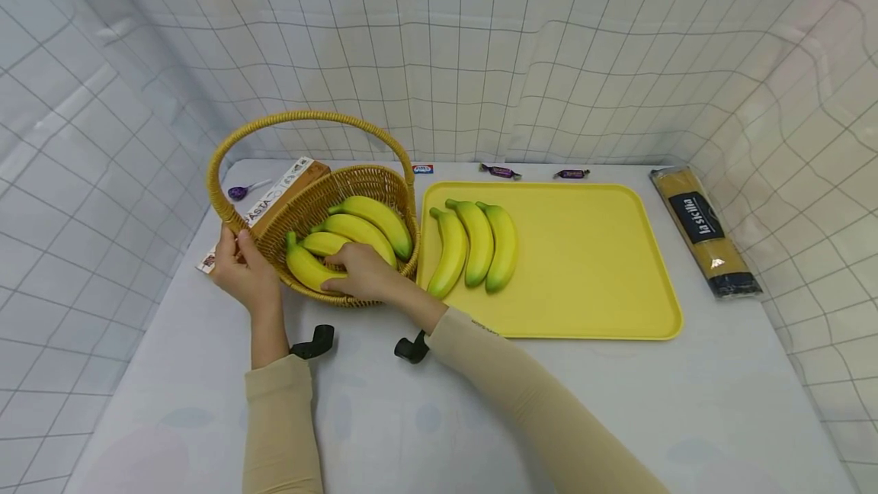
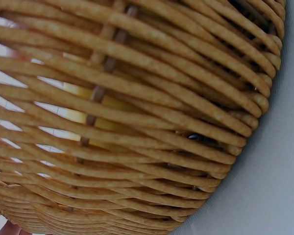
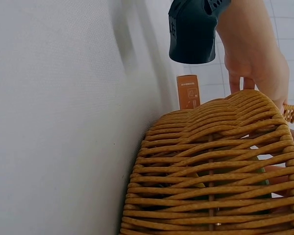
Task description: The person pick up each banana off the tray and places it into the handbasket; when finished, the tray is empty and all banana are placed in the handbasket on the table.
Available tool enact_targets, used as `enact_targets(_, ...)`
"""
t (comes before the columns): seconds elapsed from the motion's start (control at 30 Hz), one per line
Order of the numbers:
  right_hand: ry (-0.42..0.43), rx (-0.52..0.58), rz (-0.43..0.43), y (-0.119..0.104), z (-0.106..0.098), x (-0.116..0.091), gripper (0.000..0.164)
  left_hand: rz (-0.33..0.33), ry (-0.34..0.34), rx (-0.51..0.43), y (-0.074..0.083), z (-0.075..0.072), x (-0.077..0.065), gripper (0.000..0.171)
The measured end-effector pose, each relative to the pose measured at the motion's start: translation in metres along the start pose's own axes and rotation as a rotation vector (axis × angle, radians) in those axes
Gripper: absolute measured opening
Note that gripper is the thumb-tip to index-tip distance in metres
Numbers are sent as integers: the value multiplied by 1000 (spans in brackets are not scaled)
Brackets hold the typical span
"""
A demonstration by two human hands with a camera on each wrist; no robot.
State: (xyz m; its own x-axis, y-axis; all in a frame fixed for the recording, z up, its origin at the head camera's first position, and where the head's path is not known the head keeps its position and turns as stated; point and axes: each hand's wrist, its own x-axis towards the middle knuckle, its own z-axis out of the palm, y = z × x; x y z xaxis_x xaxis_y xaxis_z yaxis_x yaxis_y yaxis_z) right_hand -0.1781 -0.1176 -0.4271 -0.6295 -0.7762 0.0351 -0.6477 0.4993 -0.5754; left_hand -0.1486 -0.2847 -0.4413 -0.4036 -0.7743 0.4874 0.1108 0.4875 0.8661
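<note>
A wicker basket [image 1: 309,208] with a tall arched handle stands at the left and has several bananas [image 1: 370,223] inside. My left hand [image 1: 248,269] grips the basket where the handle meets the rim, thumb and fingers on either side. Over the front rim reaches my right hand [image 1: 363,271], its thumb and fingers around the end of the front banana [image 1: 305,265]. Both wrist views are mostly filled by the basket's woven wall [image 2: 137,112]; in the right wrist view my left hand [image 3: 257,63] shows at the far rim.
Right of the basket lies a yellow tray [image 1: 583,265] carrying three bananas [image 1: 478,242]. A pasta box [image 1: 302,181] and a lollipop [image 1: 238,192] are behind the basket. Wrapped candies [image 1: 501,171] lie behind the tray, a pasta packet [image 1: 703,227] at its right.
</note>
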Motion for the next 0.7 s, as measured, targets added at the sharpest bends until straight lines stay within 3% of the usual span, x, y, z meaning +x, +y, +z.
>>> enact_targets(0.37, 117, 143, 39, -2, -11, -13, 54, -5, -12, 1, 2, -2, -1, 26)
enact_targets(0.7, 247, 290, 11, -7, -37, -55, 57, -5, -22, -1, 3, -1, -1, 27)
